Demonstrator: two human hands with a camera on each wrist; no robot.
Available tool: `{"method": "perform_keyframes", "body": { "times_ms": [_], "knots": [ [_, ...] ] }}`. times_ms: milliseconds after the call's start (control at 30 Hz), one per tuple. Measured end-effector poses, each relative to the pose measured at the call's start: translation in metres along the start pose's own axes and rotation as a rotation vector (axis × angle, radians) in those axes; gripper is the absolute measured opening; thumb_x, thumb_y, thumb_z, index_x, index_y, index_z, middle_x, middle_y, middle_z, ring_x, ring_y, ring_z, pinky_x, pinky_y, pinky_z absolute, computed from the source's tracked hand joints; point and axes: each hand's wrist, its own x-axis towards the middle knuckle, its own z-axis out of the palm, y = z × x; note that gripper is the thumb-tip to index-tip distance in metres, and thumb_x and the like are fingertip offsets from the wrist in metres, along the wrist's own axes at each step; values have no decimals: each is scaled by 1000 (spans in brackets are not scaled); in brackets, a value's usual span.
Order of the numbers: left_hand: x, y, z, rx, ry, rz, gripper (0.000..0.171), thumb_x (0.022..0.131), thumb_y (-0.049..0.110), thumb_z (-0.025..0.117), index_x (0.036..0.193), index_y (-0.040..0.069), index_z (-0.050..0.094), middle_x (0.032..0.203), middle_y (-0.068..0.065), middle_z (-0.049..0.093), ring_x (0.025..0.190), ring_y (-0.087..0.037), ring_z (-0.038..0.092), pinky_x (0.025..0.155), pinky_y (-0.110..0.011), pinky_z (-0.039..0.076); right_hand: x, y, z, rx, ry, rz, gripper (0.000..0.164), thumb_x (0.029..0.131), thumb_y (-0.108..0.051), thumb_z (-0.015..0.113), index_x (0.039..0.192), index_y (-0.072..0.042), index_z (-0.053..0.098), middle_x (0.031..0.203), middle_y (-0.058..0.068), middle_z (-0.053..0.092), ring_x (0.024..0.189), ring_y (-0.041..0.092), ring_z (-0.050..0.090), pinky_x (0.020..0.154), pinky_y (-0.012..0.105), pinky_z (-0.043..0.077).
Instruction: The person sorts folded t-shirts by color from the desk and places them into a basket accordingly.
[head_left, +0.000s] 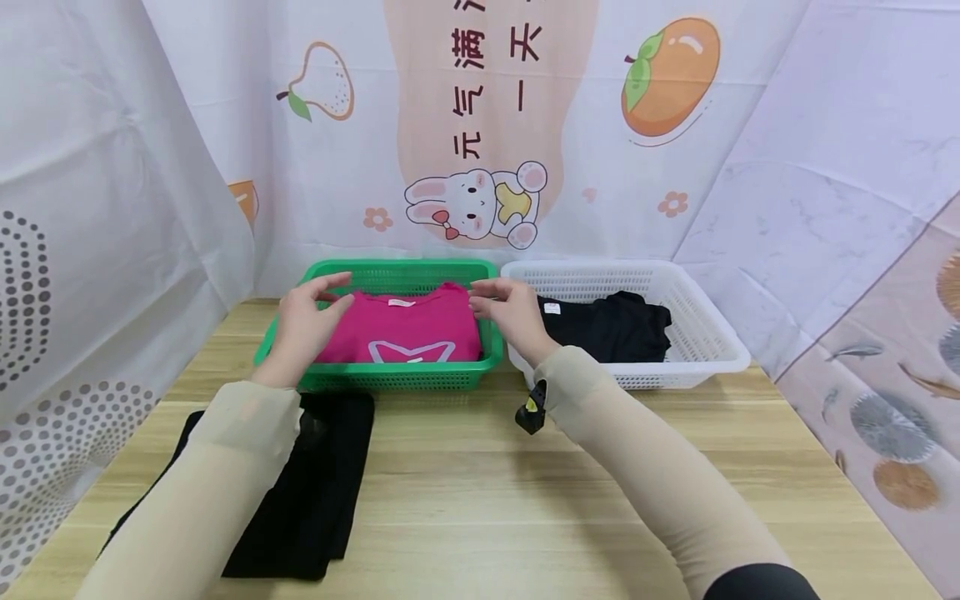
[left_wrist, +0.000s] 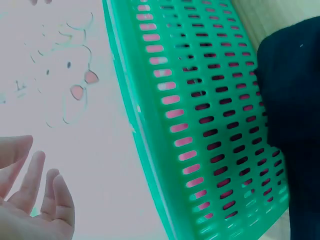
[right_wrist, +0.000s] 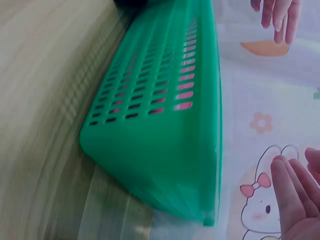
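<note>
A folded bright pink T-shirt (head_left: 412, 321) with a star outline lies in a green plastic basket (head_left: 393, 380). My left hand (head_left: 302, 327) is over the basket's left side, thumb and fingers apart and nothing between them. Over its right side is my right hand (head_left: 516, 318), fingers extended towards the shirt and also holding nothing. Both wrist views show loosely bent or straight fingers above the basket rim; there the left fingers (left_wrist: 62, 202) and right fingers (right_wrist: 287, 185) are seen against the printed backdrop.
To the right, a white plastic basket (head_left: 708, 367) holds a folded black garment (head_left: 611, 329) with a white label. Folded black cloth (head_left: 322, 492) lies on the wooden table (head_left: 465, 500) beneath my left forearm. A printed curtain (head_left: 480, 125) hangs right behind the baskets.
</note>
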Motion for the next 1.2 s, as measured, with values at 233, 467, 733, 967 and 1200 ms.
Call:
{"method": "perform_keyframes", "body": {
  "times_ms": [233, 467, 733, 967, 1200],
  "knots": [
    [-27, 3, -7, -11, -31, 85, 44, 100, 27, 59, 140, 8, 56, 128, -17, 62, 108, -24, 56, 76, -12, 43, -18, -6, 5, 17, -44, -3, 29, 96, -11, 64, 124, -4, 68, 120, 14, 71, 108, 27, 70, 90, 31, 57],
    [-48, -3, -14, -24, -6, 114, 41, 100, 27, 59, 137, 8, 60, 124, -12, 64, 94, 5, 50, 73, -8, 43, -32, 0, 10, 50, -83, -21, 30, 96, -9, 63, 125, -2, 66, 122, 16, 70, 106, 23, 71, 91, 31, 57],
    [-70, -16, -20, -49, -4, 74, 41, 99, 30, 61, 136, 11, 61, 101, 35, 56, 93, 11, 52, 74, -8, 45, -44, 8, 16, 101, -75, 21, 29, 96, -7, 63, 124, -1, 66, 123, 20, 68, 106, 29, 71, 94, 36, 56],
    [-89, -29, -22, -19, 9, 31, 43, 98, 33, 62, 135, 10, 62, 100, 33, 56, 92, 15, 51, 77, -4, 44, -55, 15, 27, 189, -87, 60, 29, 95, -4, 63, 124, 1, 66, 124, 25, 66, 103, 29, 72, 92, 39, 57],
    [-108, -40, -25, -11, 56, 20, 41, 97, 30, 64, 133, 10, 64, 95, 34, 58, 87, 16, 54, 74, -4, 45, -68, 23, 39, 233, -112, 59, 32, 95, -1, 61, 125, 9, 62, 121, 29, 66, 97, 25, 73, 91, 40, 57]
  ]
}}
